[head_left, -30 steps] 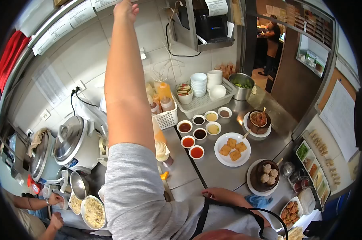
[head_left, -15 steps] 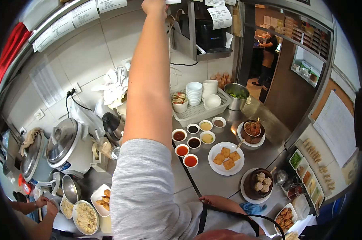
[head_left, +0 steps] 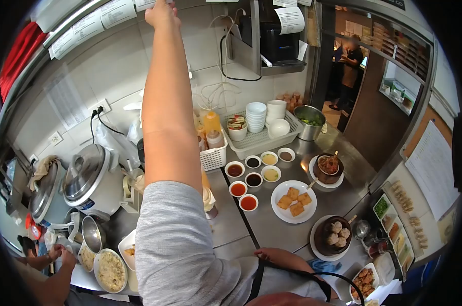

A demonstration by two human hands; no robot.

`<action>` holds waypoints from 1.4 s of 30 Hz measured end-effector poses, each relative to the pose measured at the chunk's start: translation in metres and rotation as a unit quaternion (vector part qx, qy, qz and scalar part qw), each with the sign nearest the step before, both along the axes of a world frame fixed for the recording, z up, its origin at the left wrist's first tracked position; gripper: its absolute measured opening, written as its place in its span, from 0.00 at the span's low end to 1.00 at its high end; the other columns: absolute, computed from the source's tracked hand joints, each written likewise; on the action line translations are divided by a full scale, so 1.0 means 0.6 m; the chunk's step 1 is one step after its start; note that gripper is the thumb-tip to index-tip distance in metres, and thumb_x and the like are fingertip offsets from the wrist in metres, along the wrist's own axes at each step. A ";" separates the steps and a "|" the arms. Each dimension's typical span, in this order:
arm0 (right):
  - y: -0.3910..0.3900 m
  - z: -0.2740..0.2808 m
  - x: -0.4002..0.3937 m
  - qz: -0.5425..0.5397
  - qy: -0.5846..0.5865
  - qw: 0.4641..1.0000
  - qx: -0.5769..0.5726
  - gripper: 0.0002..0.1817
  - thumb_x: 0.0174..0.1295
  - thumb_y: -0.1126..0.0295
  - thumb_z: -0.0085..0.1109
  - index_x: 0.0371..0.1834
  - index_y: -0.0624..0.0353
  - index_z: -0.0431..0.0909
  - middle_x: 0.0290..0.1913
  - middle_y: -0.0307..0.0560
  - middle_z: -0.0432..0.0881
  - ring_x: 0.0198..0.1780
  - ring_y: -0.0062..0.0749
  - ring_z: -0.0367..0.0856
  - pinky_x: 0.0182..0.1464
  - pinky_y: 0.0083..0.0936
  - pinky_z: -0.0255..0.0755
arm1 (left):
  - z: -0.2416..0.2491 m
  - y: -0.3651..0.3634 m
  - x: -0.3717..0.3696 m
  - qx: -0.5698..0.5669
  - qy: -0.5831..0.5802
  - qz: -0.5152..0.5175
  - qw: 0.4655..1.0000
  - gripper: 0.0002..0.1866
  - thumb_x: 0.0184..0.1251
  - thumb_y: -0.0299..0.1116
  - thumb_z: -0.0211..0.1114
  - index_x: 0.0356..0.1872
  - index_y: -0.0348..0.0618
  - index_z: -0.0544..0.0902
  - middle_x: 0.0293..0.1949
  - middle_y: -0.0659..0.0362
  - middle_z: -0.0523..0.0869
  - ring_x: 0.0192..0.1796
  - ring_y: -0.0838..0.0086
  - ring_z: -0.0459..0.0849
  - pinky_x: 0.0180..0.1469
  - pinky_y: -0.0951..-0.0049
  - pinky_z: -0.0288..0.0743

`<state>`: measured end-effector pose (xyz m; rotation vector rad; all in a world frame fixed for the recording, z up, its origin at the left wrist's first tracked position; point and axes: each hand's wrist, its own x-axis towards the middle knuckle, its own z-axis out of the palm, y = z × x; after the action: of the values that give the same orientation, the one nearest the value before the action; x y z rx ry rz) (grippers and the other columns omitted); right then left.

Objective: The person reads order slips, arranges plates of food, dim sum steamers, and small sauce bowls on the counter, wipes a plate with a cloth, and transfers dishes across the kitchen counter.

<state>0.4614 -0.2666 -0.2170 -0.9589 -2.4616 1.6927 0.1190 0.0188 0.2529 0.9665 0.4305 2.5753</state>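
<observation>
My left hand [head_left: 163, 14] is raised at the top of the view, its arm stretched up to the rail of printed order slips [head_left: 120, 12]. Its fingers look closed on a slip at the rail, mostly cut off by the frame edge. My right hand [head_left: 267, 254] is low, close to my body at the counter's front edge, fingers loosely apart with nothing visible in them. Beyond it are a plate of fried squares [head_left: 294, 201], a steamer of dumplings [head_left: 337, 233] and several small sauce bowls [head_left: 248, 203].
A basket of white bowls [head_left: 261, 133], a pot of greens [head_left: 309, 122] and a ticket printer [head_left: 279, 46] stand at the back. Rice cookers [head_left: 85, 173] are on the left. A co-worker's hands [head_left: 62, 252] are at lower left; another person [head_left: 351, 66] stands beyond the opening.
My left hand has moved left along the rail, toward the hanging slips. The view has shifted slightly, revealing a white basket of sauce bottles. My right hand stays low.
</observation>
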 end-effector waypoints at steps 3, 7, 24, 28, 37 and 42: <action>0.002 0.001 -0.003 0.003 0.002 1.000 0.006 0.20 0.55 0.65 0.49 0.52 0.59 0.64 0.40 0.49 0.75 0.41 0.37 0.74 0.42 0.25 0.66 | 0.001 -0.018 0.007 -0.034 0.004 -0.019 0.999 0.13 0.51 0.25 0.59 0.38 0.35 0.69 0.29 0.54 0.77 0.25 0.70 0.78 0.26 0.77 0.69; 0.003 0.007 -0.003 -0.007 -0.005 1.000 -0.018 0.21 0.55 0.65 0.49 0.52 0.59 0.64 0.40 0.49 0.75 0.41 0.37 0.74 0.43 0.25 0.66 | 0.002 0.020 -0.004 -0.031 0.032 -0.032 0.999 0.13 0.51 0.27 0.60 0.38 0.36 0.70 0.30 0.54 0.77 0.26 0.70 0.79 0.27 0.75 0.68; 0.002 0.025 0.003 -0.018 -0.014 0.999 -0.029 0.21 0.56 0.65 0.49 0.52 0.59 0.64 0.40 0.49 0.75 0.42 0.37 0.74 0.43 0.25 0.66 | 0.002 0.063 0.069 -0.088 0.027 -0.091 0.992 0.07 0.57 0.32 0.56 0.27 0.38 0.73 0.17 0.60 0.74 0.17 0.76 0.73 0.13 0.81 0.63; 0.004 0.013 0.001 -0.009 -0.010 1.000 -0.025 0.21 0.56 0.64 0.49 0.52 0.58 0.64 0.41 0.49 0.75 0.42 0.37 0.74 0.43 0.25 0.66 | -0.009 0.071 0.035 -0.050 0.057 -0.108 0.991 0.05 0.53 0.29 0.57 0.28 0.38 0.74 0.20 0.55 0.77 0.23 0.68 0.77 0.20 0.73 0.69; 0.001 0.011 -0.003 -0.011 0.001 1.000 -0.019 0.21 0.56 0.65 0.49 0.52 0.58 0.64 0.40 0.49 0.75 0.41 0.37 0.74 0.42 0.25 0.66 | -0.005 -0.028 0.035 -0.090 -0.028 -0.007 0.996 0.18 0.50 0.39 0.62 0.38 0.38 0.72 0.33 0.56 0.77 0.29 0.70 0.75 0.29 0.74 0.66; -0.002 0.010 -0.006 -0.008 -0.020 0.999 0.049 0.21 0.53 0.66 0.50 0.51 0.58 0.65 0.39 0.49 0.75 0.40 0.37 0.74 0.42 0.26 0.66 | -0.008 -0.002 -0.007 -0.140 0.129 -0.012 0.982 0.10 0.52 0.28 0.59 0.34 0.33 0.71 0.29 0.55 0.77 0.24 0.77 0.77 0.18 0.84 0.64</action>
<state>0.4576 -0.2680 -0.2109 -1.0093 -2.5273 1.5472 0.1146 0.0178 0.2480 1.1927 0.8203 2.2933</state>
